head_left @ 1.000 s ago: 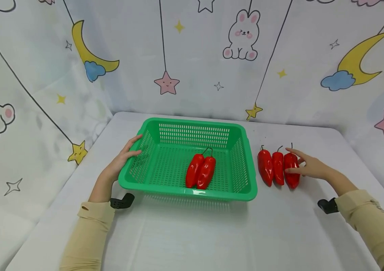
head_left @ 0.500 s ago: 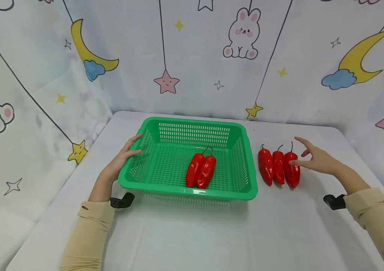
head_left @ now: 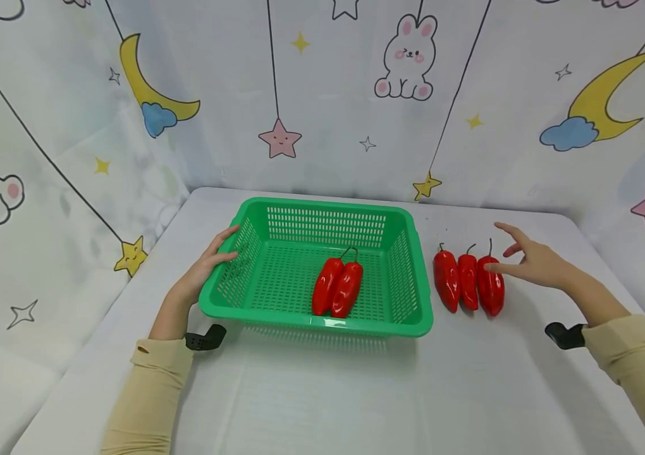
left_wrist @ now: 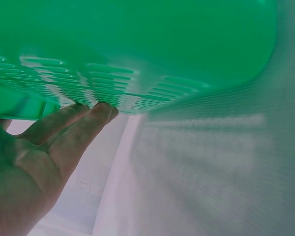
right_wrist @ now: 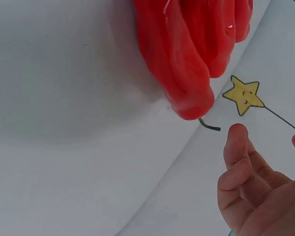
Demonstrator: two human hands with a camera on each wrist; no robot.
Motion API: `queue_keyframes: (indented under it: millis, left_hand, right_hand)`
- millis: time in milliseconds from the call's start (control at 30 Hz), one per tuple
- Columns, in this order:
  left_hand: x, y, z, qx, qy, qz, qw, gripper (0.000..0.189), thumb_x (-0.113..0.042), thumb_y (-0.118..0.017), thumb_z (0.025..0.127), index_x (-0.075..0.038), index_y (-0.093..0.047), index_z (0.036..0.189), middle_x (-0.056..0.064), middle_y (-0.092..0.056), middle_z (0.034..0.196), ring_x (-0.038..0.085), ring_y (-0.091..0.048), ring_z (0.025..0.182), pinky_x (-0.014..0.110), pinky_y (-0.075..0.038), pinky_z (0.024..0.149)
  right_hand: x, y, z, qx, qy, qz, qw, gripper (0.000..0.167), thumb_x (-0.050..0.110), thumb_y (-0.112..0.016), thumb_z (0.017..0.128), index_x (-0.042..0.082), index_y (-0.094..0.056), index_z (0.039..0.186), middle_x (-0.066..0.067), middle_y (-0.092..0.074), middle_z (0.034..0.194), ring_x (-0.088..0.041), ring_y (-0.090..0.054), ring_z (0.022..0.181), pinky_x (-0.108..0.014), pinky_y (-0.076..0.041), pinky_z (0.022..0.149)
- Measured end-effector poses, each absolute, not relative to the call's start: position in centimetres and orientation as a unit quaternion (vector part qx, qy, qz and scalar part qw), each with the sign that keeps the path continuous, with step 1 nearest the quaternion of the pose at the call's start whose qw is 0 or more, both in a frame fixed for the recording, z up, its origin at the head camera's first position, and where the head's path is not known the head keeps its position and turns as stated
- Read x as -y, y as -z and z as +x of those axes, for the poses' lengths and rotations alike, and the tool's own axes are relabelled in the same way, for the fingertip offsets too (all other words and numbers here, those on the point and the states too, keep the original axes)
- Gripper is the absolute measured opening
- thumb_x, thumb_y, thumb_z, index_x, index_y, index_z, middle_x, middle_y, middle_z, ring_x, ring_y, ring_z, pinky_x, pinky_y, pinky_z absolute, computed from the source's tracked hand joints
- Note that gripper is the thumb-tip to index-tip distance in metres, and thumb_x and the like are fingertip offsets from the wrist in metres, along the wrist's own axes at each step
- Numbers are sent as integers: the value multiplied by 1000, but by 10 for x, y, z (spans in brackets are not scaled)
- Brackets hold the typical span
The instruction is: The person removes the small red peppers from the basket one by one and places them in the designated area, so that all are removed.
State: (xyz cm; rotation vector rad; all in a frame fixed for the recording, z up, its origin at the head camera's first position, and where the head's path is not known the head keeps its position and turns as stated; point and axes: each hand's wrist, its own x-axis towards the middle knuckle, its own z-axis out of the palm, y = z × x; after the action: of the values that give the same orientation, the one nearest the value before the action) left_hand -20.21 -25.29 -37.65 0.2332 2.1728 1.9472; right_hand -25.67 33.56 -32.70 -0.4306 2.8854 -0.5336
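Note:
In the head view, a green plastic basket point(head_left: 311, 321) with slotted walls stands at mid-table. My left hand point(head_left: 200, 273) grips its left side, thumb over the rim; the left wrist view shows fingers point(left_wrist: 83, 130) against the outer wall from below. Two red peppers point(head_left: 327, 287) lie side by side inside the basket. To its right, three more red peppers lie in a row: a left one point(head_left: 446, 281), a slimmer middle one point(head_left: 468, 284) and a right one point(head_left: 491, 294). My right hand point(head_left: 544, 264) hovers beside the right pepper, fingers spread, holding nothing; its thumb overlaps that pepper.
A white cloth covers the table point(head_left: 322, 398). Behind and at both sides hangs a white curtain point(head_left: 334, 82) printed with moons, stars and a rabbit. Black wrist devices sit below the left hand point(head_left: 205, 338) and right hand point(head_left: 564, 336).
My right hand has drawn back up and to the right from the rightmost pepper, its fingers parting from it. The left hand, basket and peppers stay as they were.

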Motion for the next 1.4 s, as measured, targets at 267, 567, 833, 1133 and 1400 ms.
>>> queue_keyframes:
  millis: [267, 567, 833, 1133, 1400]
  left_hand:
    - [254, 377, -203, -733, -667, 79, 109, 58, -21, -40, 97, -25, -12, 148, -2, 10, 151, 31, -7, 134, 52, -23, 99]
    - [253, 377, -203, -738, -661, 80, 110, 59, -22, -40, 97, -25, -10, 148, -3, 10, 151, 33, -8, 133, 52, -24, 98]
    - [253, 377, -203, -738, -661, 79, 113, 59, -22, -40, 97, -26, -10, 148, -2, 10, 151, 33, -12, 132, 46, -29, 96]
    - [253, 377, -203, -735, -663, 78, 114, 59, -23, -40, 97, -27, -11, 148, -3, 8, 151, 33, -16, 130, 39, -33, 92]
    - [253, 377, -203, -734, -665, 81, 113, 59, -22, -40, 97, -26, -11, 148, -3, 8, 151, 32, -13, 132, 45, -30, 95]
  right_hand:
    - [-322, 312, -253, -966, 193, -146, 87, 95, 46, -62, 80, 12, -4, 147, -32, -47, 116, -38, -56, 87, -47, -50, 63]
    - [-310, 303, -257, -965, 194, -155, 88, 94, 44, -63, 80, 12, -5, 147, -31, -48, 117, -36, -56, 88, -45, -50, 64]
    - [-299, 297, -260, -963, 199, -160, 88, 92, 44, -63, 80, 13, -8, 147, -29, -50, 117, -34, -56, 88, -45, -51, 64]
    - [-280, 288, -263, -960, 201, -174, 86, 95, 45, -66, 79, 16, -7, 147, -27, -49, 118, -36, -55, 92, -42, -51, 64]
    - [-260, 275, -263, -955, 215, -188, 82, 92, 42, -67, 79, 19, -9, 147, -23, -51, 119, -31, -57, 89, -38, -51, 62]
